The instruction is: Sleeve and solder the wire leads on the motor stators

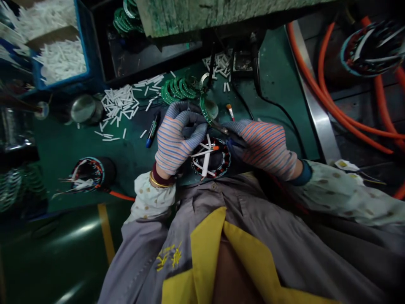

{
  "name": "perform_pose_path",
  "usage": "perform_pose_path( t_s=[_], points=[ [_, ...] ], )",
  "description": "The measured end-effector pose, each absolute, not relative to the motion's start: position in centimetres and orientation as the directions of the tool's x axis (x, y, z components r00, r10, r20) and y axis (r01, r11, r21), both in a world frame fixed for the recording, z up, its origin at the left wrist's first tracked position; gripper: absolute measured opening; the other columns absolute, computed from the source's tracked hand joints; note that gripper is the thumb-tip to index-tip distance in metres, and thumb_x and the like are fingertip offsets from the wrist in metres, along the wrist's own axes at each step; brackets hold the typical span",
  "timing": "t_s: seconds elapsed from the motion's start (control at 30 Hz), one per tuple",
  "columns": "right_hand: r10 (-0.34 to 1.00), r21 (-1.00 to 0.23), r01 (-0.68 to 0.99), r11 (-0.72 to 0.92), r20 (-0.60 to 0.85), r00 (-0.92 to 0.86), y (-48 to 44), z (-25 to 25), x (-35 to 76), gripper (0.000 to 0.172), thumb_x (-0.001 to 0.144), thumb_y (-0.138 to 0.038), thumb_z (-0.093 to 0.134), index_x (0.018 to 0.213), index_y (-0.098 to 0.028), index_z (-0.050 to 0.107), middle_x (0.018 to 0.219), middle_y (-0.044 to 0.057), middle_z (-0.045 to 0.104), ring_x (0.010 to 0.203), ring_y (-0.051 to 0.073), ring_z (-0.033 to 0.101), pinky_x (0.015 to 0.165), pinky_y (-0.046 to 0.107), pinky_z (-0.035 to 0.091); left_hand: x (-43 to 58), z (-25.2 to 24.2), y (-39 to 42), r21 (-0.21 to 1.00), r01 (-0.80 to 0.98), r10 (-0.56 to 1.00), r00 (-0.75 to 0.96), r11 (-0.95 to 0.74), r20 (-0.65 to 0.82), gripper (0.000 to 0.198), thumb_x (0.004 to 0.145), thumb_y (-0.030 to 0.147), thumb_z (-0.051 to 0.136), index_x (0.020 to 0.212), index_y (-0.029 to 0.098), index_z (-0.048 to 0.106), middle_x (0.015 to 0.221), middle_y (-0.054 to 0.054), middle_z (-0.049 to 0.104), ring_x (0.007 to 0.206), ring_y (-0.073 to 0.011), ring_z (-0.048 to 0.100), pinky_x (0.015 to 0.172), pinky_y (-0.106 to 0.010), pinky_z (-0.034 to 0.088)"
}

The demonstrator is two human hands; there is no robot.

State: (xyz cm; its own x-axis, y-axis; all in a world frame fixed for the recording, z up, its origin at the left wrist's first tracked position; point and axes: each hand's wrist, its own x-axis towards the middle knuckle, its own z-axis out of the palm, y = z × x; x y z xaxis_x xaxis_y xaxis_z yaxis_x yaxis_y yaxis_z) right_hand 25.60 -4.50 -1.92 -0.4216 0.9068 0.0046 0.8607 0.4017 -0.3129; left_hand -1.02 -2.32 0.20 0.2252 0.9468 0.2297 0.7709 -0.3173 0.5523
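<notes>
A round motor stator (211, 158) with copper windings, white sleeved leads and an orange-tipped wire lies at the green bench's near edge, between my two hands. My left hand (177, 137), in a striped knit glove, curls closed over the stator's left rim, fingers bent onto the white leads. My right hand (264, 145), in the same kind of glove, is closed round a thin dark metal tool (220, 126) whose tip points left over the stator. What the tip touches is hidden.
Loose white sleeves (118, 103) are scattered at the back left near a blue marker (152, 128). Green rings (177, 88) lie behind the hands. A second stator (88, 173) sits at left. A blue bin (60, 59) holds white sleeves. Orange cables (332, 101) run at right.
</notes>
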Motion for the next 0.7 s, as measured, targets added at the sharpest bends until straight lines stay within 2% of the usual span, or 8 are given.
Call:
perform_pose_path(
  t_s=[0.13, 0.27, 0.33, 0.47, 0.57, 0.7],
  points=[
    [0.922, -0.282, 0.895, 0.346, -0.075, -0.381, -4.3, -1.9, 25.6, 0.049, 0.114, -0.043, 0.065, 0.153, -0.028, 0.089, 0.119, 0.014, 0.095, 0.101, 0.036, 0.087, 0.078, 0.042, 0.051, -0.6, -0.3, -2.7, 0.562, 0.768, 0.949, 0.205, -0.308, 0.24, 0.009, 0.116, 0.03, 0.091, 0.116, 0.029, 0.083, 0.143, -0.01, 0.081, 0.141, -0.0348, 0.08, 0.125, -0.054, 0.071],
    [0.93, -0.312, 0.885, 0.346, -0.01, -0.367, -3.9, -1.7, 25.8, 0.053, 0.113, -0.042, 0.067, 0.16, -0.029, 0.086, 0.131, 0.013, 0.096, 0.11, 0.037, 0.087, 0.083, 0.043, 0.055, -0.7, -1.3, -2.4, 0.608, 0.661, 0.894, 0.258, -0.44, 0.367, 0.004, 0.117, 0.03, 0.087, 0.116, 0.029, 0.083, 0.14, -0.009, 0.081, 0.135, -0.0322, 0.081, 0.123, -0.051, 0.072],
    [0.931, -0.281, 0.893, 0.352, 0.012, -0.364, -3.6, -1.5, 25.5, 0.054, 0.113, -0.041, 0.065, 0.162, -0.03, 0.085, 0.135, 0.013, 0.095, 0.111, 0.037, 0.086, 0.085, 0.042, 0.055, -0.9, -2.1, -2.0, 0.622, 0.593, 0.854, 0.273, -0.511, 0.442, 0.011, 0.12, 0.038, 0.083, 0.118, 0.027, 0.084, 0.137, -0.009, 0.08, 0.132, -0.0316, 0.081, 0.12, -0.05, 0.073],
    [0.934, -0.27, 0.901, 0.34, -0.014, -0.356, -3.6, -1.3, 25.0, 0.054, 0.113, -0.039, 0.06, 0.157, -0.026, 0.087, 0.127, 0.015, 0.095, 0.107, 0.037, 0.084, 0.084, 0.042, 0.052, -1.4, -3.2, -1.7, 0.626, 0.533, 0.818, 0.297, -0.57, 0.492, 0.032, 0.127, 0.056, 0.077, 0.121, 0.026, 0.084, 0.136, -0.01, 0.079, 0.132, -0.0311, 0.084, 0.117, -0.046, 0.074],
    [0.932, -0.279, 0.895, 0.349, 0.008, -0.362, -3.8, -1.2, 25.1, 0.053, 0.113, -0.043, 0.06, 0.157, -0.027, 0.086, 0.128, 0.015, 0.095, 0.109, 0.037, 0.083, 0.085, 0.042, 0.051, -1.8, -3.2, -1.9, 0.622, 0.514, 0.805, 0.32, -0.59, 0.499, 0.035, 0.131, 0.057, 0.072, 0.124, 0.025, 0.085, 0.139, -0.01, 0.082, 0.133, -0.0296, 0.085, 0.117, -0.045, 0.075],
    [0.939, -0.239, 0.913, 0.332, -0.006, -0.343, -3.9, -1.2, 24.9, 0.051, 0.114, -0.046, 0.059, 0.152, -0.027, 0.087, 0.119, 0.015, 0.093, 0.103, 0.038, 0.082, 0.083, 0.042, 0.048, -2.0, -2.9, -2.2, 0.661, 0.553, 0.861, 0.301, -0.508, 0.41, 0.03, 0.129, 0.055, 0.079, 0.125, 0.026, 0.085, 0.144, -0.011, 0.083, 0.14, -0.0305, 0.083, 0.124, -0.047, 0.074]
  ],
)
